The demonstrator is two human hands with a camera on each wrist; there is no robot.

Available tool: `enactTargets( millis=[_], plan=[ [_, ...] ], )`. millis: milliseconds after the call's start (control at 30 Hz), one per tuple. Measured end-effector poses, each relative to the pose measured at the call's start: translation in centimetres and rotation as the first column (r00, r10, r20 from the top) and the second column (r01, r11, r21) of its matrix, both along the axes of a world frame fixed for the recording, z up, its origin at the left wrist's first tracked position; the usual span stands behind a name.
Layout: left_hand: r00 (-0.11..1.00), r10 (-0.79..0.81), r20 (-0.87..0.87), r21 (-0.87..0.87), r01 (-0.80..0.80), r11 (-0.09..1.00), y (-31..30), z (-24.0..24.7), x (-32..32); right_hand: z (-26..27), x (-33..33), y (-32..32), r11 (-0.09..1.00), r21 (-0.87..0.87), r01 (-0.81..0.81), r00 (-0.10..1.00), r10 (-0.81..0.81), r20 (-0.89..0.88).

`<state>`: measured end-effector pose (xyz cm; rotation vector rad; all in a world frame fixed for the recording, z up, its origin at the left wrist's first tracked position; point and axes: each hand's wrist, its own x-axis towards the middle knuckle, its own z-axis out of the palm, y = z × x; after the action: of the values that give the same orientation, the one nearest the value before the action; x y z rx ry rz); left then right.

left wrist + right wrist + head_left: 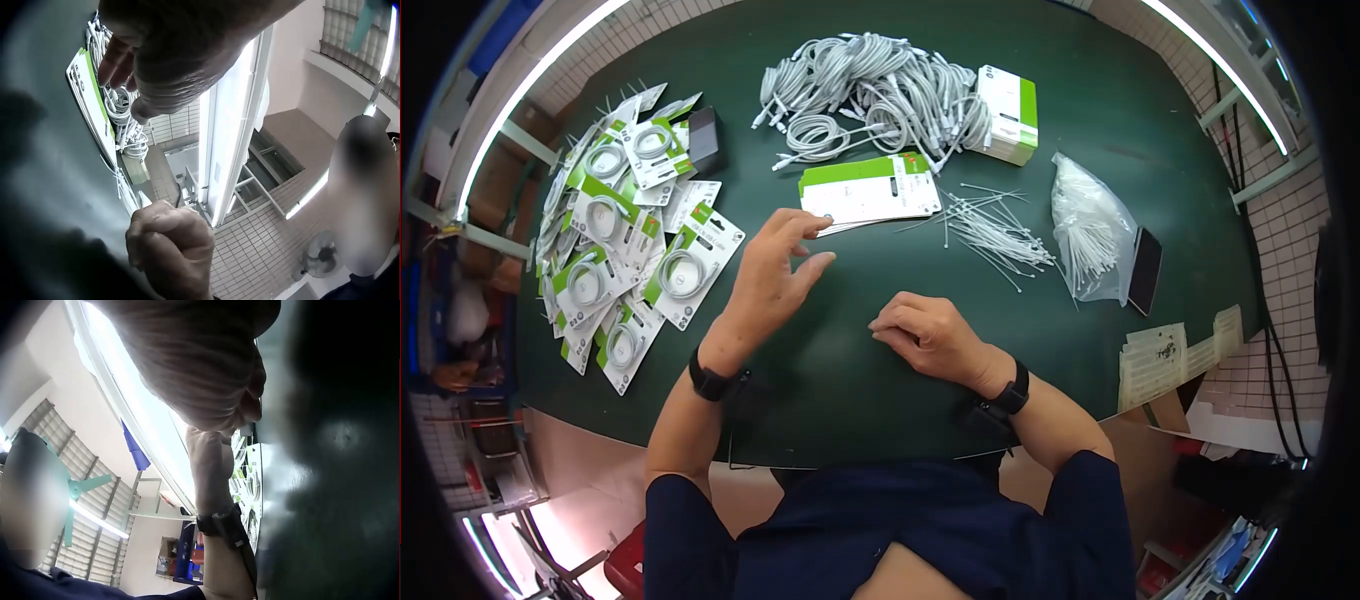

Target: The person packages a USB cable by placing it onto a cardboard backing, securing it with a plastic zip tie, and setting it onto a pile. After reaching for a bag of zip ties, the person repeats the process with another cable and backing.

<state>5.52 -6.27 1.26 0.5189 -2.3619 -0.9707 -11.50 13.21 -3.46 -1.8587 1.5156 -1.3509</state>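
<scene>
My left hand (775, 265) is over the table at the near left corner of a stack of white and green packaging cards (870, 195). Its fingertips overlap that corner in the head view, with the thumb held apart from the bent fingers and nothing between them. Lower and to the right, my right hand (935, 335) hovers over the green table. Its fingers are curled in and the thumb lies against them; no object shows in it. In the left wrist view the same right hand (172, 250) looks like a loose fist.
Coiled white cables (870, 90) form a heap at the back, beside a block of cards (1007, 110). Cable ties (995, 235) lie loose, near a plastic bag of ties (1090, 230) and a phone (1145, 270). Carded cables (605, 225) pile up at left around a dark box (705, 138).
</scene>
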Motion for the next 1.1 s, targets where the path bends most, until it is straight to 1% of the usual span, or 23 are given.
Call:
enactTargets(
  millis=[33, 67, 200, 233, 267, 300, 367, 400, 467, 500, 533, 600, 633, 700, 733, 800, 867, 900, 967, 1000, 1033, 1067, 1100],
  plan=[
    [1.000, -0.016, 0.027, -0.034, 0.017, 0.999, 0.1, -0.8, -1.7, 0.1, -0.5, 0.2, 1.000, 0.003, -0.010, 1.000, 0.010, -0.006],
    [1.000, -0.021, 0.011, -0.043, 0.022, 0.999, 0.0, -1.3, -3.3, 0.2, -1.1, 0.4, 1.000, -0.006, -0.004, 1.000, 0.004, -0.021],
    [1.000, 0.012, 0.000, -0.090, -0.012, 0.996, -2.5, -1.9, -7.0, 0.2, -0.8, 0.1, 0.999, -0.037, -0.011, 0.999, 0.012, 0.031],
    [0.998, 0.067, -0.019, -0.232, -0.069, 0.970, -3.7, -1.8, -7.7, 0.1, -1.0, 0.2, 1.000, -0.020, -0.005, 1.000, 0.006, 0.021],
    [0.992, 0.115, -0.043, -0.368, -0.123, 0.922, -5.1, -1.9, -8.2, 0.0, -1.1, 0.3, 1.000, -0.002, 0.001, 1.000, -0.001, 0.013],
    [0.992, 0.126, -0.033, -0.382, -0.129, 0.915, -6.6, -2.0, -8.6, -0.1, -1.2, 0.3, 1.000, 0.016, 0.007, 1.000, -0.007, 0.004],
    [0.964, 0.265, 0.010, -0.427, -0.236, 0.873, -9.5, -2.3, -9.5, -0.1, -1.2, 0.3, 1.000, 0.004, -0.003, 1.000, 0.003, 0.001],
    [0.963, 0.270, 0.014, -0.436, -0.237, 0.868, -10.3, -2.2, -9.7, -0.1, -1.3, 0.4, 1.000, 0.006, -0.005, 1.000, 0.005, -0.014],
    [0.915, 0.365, 0.169, -0.444, -0.260, 0.858, -11.4, -2.1, -10.0, -0.1, -1.3, 0.1, 1.000, 0.003, -0.008, 1.000, 0.008, -0.024],
    [0.882, 0.402, 0.247, -0.447, -0.265, 0.854, -12.0, -2.3, -10.3, -0.1, -1.3, -0.1, 1.000, 0.002, -0.013, 0.999, 0.013, -0.032],
    [0.884, 0.393, 0.255, -0.450, -0.251, 0.857, -12.5, -2.7, -10.4, -0.2, -1.3, -0.1, 1.000, 0.006, -0.012, 0.999, 0.012, -0.038],
    [0.897, 0.364, 0.251, -0.563, -0.171, 0.809, -13.8, -4.4, -10.4, -0.5, -1.4, 0.3, 0.999, 0.025, 0.022, 0.999, -0.021, -0.035],
    [0.910, 0.331, 0.251, -0.608, -0.118, 0.785, -14.3, -5.3, -10.8, -0.7, -1.4, 0.2, 1.000, 0.018, 0.007, 0.999, -0.006, -0.044],
    [0.840, 0.299, 0.452, -0.442, -0.080, 0.893, -14.9, -3.6, -11.7, -1.1, -1.5, 0.4, 1.000, 0.016, -0.001, 0.998, 0.002, -0.064],
    [0.861, 0.269, 0.431, -0.430, -0.067, 0.900, -15.6, -4.0, -11.7, -1.3, -1.6, 0.6, 0.998, 0.037, 0.044, 0.997, -0.042, -0.061],
    [0.885, 0.222, 0.409, -0.409, -0.040, 0.912, -16.5, -4.3, -11.6, -1.7, -1.6, 0.4, 1.000, -0.011, 0.011, 0.994, -0.012, -0.110],
    [0.832, 0.292, 0.472, -0.414, -0.084, 0.907, -17.3, -3.7, -11.6, -1.8, -1.6, 0.5, 0.999, -0.003, 0.032, 0.992, -0.032, -0.125],
    [0.834, 0.277, 0.477, -0.406, -0.070, 0.911, -18.0, -4.0, -11.6, -2.0, -1.6, 0.5, 1.000, -0.004, 0.029, 0.990, -0.029, -0.141],
    [0.884, 0.285, 0.372, -0.237, -0.206, 0.949, -19.6, -4.6, -11.3, -2.1, -1.6, 0.6, 1.000, 0.005, 0.026, 0.987, -0.025, -0.159],
    [0.885, 0.278, 0.373, -0.228, -0.203, 0.952, -20.7, -5.0, -11.0, -2.1, -1.6, 0.5, 1.000, 0.015, 0.024, 0.989, -0.022, -0.149],
    [0.936, 0.255, 0.243, -0.120, -0.232, 0.965, -21.6, -5.5, -10.7, -2.0, -1.6, 0.5, 1.000, 0.025, 0.020, 0.990, -0.016, -0.140],
    [0.964, 0.245, 0.105, -0.007, -0.246, 0.969, -21.1, -5.3, -10.7, -2.0, -1.6, 0.6, 0.999, 0.036, 0.013, 0.991, -0.008, -0.131],
    [0.964, 0.247, 0.104, 0.004, -0.248, 0.969, -20.6, -4.9, -10.6, -2.0, -1.7, 0.6, 0.999, 0.046, 0.010, 0.991, -0.004, -0.135]
  ],
)
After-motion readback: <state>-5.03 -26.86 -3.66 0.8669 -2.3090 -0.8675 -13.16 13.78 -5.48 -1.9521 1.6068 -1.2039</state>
